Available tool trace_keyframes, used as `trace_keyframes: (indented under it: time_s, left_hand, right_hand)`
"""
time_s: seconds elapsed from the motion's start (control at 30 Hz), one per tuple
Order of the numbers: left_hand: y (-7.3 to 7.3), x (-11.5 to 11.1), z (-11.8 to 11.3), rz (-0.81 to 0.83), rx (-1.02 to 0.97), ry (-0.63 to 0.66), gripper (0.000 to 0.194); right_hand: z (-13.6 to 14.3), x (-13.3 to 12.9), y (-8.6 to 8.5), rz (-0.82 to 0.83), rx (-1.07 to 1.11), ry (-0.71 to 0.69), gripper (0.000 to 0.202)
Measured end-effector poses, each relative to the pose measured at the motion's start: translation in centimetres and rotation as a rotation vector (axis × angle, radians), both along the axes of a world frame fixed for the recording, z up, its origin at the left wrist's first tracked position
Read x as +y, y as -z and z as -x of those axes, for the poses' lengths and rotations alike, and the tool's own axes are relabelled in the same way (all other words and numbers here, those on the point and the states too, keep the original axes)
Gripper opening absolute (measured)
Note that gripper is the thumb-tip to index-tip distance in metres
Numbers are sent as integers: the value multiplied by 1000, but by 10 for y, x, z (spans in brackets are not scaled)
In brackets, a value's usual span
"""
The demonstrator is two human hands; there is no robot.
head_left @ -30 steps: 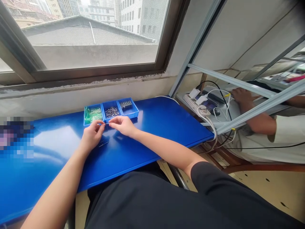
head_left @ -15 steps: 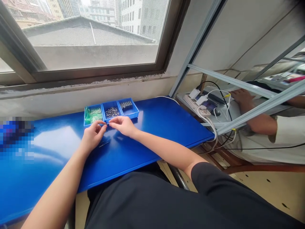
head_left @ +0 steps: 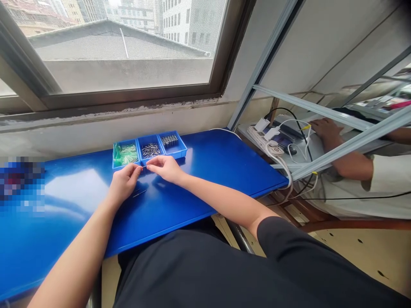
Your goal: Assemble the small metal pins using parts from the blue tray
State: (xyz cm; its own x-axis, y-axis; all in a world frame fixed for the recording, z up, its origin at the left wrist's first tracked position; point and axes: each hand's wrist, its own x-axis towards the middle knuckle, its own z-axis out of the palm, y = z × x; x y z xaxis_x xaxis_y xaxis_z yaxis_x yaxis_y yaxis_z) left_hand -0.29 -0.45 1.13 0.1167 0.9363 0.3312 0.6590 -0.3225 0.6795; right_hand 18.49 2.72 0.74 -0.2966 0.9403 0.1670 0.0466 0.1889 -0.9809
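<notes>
My left hand point(head_left: 124, 181) and my right hand point(head_left: 164, 167) meet just in front of the parts tray, thumbs and forefingers pinched. Between the fingertips runs a thin rod point(head_left: 144, 166), too small to make out in detail; both hands grip it. On the table below, near my left hand, lies another thin, pen-like rod point(head_left: 140, 193). The blue three-part tray point(head_left: 176, 150) holds a green bag with pale small pieces point(head_left: 128, 155) at left, loose metal pins point(head_left: 150, 150) in the middle, and small dark metal cylinders point(head_left: 169, 140) at right.
The blue table point(head_left: 205, 171) runs along the wall under a window. A blurred-out object point(head_left: 21, 177) is at the far left. To the right stand a metal frame point(head_left: 313, 107), a power strip point(head_left: 257, 137) with cables, and another person's arm point(head_left: 340, 149).
The fingers of my left hand have drawn together into a tighter pinch at the rod. My right hand has hardly moved, and the tray stands where it was.
</notes>
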Motion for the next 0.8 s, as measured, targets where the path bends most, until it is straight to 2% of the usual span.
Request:
trace_keyframes:
  time_s: [0.43,0.8]
  left_hand:
    - [0,-3,-2,-48,-57,22,28]
    - [0,1,1,-17,37,-9,34]
  right_hand:
    - [1,1,0,29,32,-6,17]
    - [1,-2,-1,-13,-13,-3,16]
